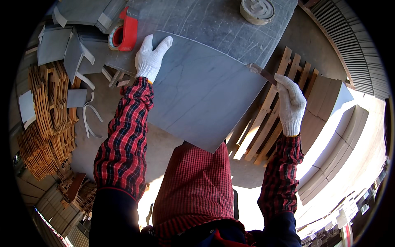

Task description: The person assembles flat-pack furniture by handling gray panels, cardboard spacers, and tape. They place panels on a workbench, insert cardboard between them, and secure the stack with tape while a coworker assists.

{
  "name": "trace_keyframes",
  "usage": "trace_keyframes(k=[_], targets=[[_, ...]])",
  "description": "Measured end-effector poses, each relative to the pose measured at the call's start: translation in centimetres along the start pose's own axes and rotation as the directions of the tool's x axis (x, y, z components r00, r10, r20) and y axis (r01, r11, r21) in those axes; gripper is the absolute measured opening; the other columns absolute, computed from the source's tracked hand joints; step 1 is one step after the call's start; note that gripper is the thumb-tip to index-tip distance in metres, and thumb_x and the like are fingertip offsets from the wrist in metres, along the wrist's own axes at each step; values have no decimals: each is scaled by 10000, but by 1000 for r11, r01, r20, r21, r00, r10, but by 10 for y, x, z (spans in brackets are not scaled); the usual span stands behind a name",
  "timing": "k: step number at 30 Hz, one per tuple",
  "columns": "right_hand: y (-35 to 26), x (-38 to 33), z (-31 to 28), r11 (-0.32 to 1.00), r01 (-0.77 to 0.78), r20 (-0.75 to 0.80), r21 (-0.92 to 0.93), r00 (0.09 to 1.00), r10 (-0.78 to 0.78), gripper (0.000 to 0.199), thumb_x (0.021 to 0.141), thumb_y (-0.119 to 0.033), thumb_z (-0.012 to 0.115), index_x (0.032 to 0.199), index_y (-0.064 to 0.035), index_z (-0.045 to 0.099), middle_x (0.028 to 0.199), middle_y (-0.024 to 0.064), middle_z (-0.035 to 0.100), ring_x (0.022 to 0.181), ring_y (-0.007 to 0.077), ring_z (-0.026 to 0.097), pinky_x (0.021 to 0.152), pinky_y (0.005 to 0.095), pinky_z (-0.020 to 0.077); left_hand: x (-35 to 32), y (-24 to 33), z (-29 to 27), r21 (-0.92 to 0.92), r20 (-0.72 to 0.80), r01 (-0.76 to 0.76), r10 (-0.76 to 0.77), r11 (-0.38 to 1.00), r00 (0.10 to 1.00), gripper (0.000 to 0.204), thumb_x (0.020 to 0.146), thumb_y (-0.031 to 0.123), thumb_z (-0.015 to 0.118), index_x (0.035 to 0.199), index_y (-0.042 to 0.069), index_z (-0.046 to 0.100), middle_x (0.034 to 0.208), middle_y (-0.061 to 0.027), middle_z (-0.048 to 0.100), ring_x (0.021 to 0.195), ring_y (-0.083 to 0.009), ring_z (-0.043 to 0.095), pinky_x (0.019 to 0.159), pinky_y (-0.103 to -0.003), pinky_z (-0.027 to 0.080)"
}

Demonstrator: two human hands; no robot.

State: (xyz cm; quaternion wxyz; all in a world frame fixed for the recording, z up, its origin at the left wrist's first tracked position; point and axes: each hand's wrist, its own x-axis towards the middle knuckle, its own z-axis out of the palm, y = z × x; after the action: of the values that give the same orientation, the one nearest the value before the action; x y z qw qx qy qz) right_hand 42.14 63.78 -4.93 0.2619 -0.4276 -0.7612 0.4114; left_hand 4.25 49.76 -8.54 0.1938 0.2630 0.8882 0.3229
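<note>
A large grey tile with faint dark veins lies partly on the worktable, its near corner jutting over the edge toward my body. At its far left corner, my left hand, in a white knitted glove, rests with thumb and fingers apart. My right hand, gloved alike, is closed round the dark handle of a putty knife. The knife's blade, smeared with grey paste, touches or hovers over the tile's far right corner; I cannot tell which. A round tub of grey paste stands farther back on the table.
The scratched dark worktable has a red tape dispenser at its left. Grey boards with white strips lean beyond it. Wooden pallets stack up at left; a slatted pallet and stacked boxes stand right.
</note>
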Motion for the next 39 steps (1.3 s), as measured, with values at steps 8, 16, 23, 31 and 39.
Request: trace_keyframes(k=[8,16,23,31,39], targets=[[-1,2,2,998,-22,-7,65,1000,23,192,978,-31,619,1122,-53,745,996,100,733,855,175,701,795,296,575,0,1,-4,2,51,10,-10,1000,999,787,843,598,731,1322,-4,564,1147,-179,702,1076,-290,661,949,-388,490],[-3,2,7,990,-36,-13,134,999,39,187,971,-31,631,1122,-40,740,1005,103,735,859,172,699,799,296,574,-2,7,-5,-21,57,10,-8,1000,998,772,835,602,738,1294,2,580,1104,-169,711,1032,-281,670,918,-384,500],[-2,6,17,993,31,-19,117,999,-29,191,960,-48,655,1127,-54,747,986,92,741,849,167,690,782,298,571,1,-2,-1,11,26,5,-6,1000,1000,854,823,625,736,1344,-24,547,1154,-200,698,1091,-310,656,959,-399,483],[2,6,20,996,82,-33,38,996,-81,196,960,-50,657,1128,-75,757,947,79,745,850,173,691,778,292,571,-3,10,-5,-59,80,28,-23,998,997,850,841,589,739,1362,-48,529,1197,-207,686,1133,-304,648,975,-386,484],[0,7,19,994,112,-45,12,993,-111,206,951,-35,665,1131,-78,757,946,80,746,865,177,698,772,293,576,0,3,-3,-28,66,22,-20,999,998,865,842,591,735,1375,-55,520,1240,-228,663,1162,-314,634,989,-388,480]])
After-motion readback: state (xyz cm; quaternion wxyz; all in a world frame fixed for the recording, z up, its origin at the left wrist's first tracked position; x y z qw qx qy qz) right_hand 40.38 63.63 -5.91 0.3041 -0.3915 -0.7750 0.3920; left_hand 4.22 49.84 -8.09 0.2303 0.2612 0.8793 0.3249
